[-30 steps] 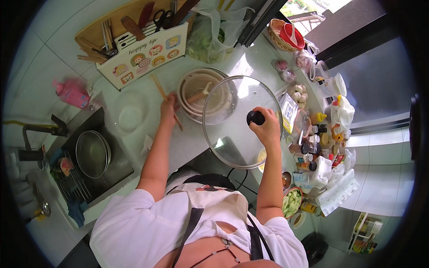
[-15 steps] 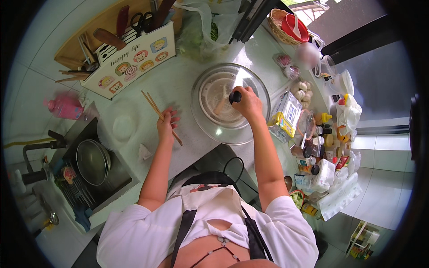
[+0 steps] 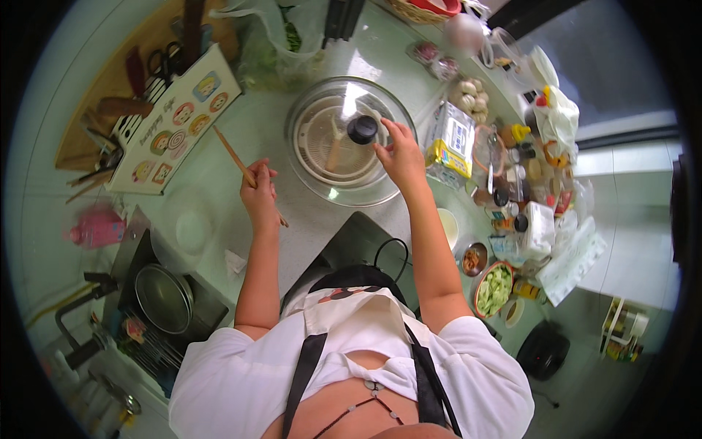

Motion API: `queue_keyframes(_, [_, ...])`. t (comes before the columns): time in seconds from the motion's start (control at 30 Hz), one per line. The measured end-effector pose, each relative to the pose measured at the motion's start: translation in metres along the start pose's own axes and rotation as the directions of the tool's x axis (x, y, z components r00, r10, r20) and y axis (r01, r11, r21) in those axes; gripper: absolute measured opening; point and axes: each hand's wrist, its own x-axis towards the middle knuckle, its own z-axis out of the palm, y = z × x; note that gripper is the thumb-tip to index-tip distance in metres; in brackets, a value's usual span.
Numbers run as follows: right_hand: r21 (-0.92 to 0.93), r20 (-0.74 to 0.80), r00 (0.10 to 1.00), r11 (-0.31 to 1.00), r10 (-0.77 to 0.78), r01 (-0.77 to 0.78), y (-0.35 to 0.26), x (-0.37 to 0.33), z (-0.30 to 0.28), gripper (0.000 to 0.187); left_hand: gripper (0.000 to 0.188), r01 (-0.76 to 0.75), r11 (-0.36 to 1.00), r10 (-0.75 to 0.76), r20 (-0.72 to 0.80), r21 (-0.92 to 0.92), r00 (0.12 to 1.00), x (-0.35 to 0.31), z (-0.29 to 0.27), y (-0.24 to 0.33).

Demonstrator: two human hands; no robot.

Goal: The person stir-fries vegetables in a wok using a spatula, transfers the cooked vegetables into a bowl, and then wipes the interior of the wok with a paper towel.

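Head view: nearest to the person, the left hand [image 3: 258,192] is closed around the chopsticks [image 3: 233,155] near their middle, and they slant over the tabletop [image 3: 296,238], maybe to keep them away from the lid. The right hand [image 3: 398,152] has its thumb and finger apart, just beside the black knob [image 3: 362,130]; whether they touch it, I cannot tell. The knob stands in the middle of the glass lid [image 3: 349,159], probably so one hand can lift it evenly.

This lid lies over the white basket [image 3: 310,146], in front of the person. It is round, wide and clear, with shiny light spots. Through it, the basket shows fine slots and a brown stick-like piece with a pale end. Farther away, the knife rack [image 3: 179,124] leans left, and a clear bag [image 3: 274,58] holds green leaves.
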Motion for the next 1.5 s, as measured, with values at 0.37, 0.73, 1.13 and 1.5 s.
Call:
queue_keyframes(0.37, [0.231, -0.344, 0.861, 0.923, 0.374, -0.309, 0.047, -0.178, -0.093, 0.013, 0.016, -0.014, 0.998, 0.044, 0.500, -0.064, 0.865, -0.063, 0.092, 0.004])
queue_keyframes(0.73, [0.544, -0.556, 0.317, 0.625, 0.768, -0.560, 0.062, -0.476, -0.148, 0.014, 0.021, 0.034, 0.968, -0.242, 0.895, 0.248, 0.375, -0.287, 0.122, -0.062])
queue_keyframes(1.13, [0.791, -0.534, -0.219, 0.391, 0.816, -0.471, 0.043, -0.758, -0.131, 0.015, 0.019, -0.258, 0.861, -0.496, 0.835, 0.438, -0.240, -0.538, 0.085, -0.170])
queue_keyframes(1.5, [0.873, -0.394, -0.351, 0.226, 0.850, -0.432, 0.061, -0.833, -0.108, 0.016, 0.030, -0.542, 0.813, -0.468, 0.793, 0.213, -0.391, -0.616, 0.110, -0.223])
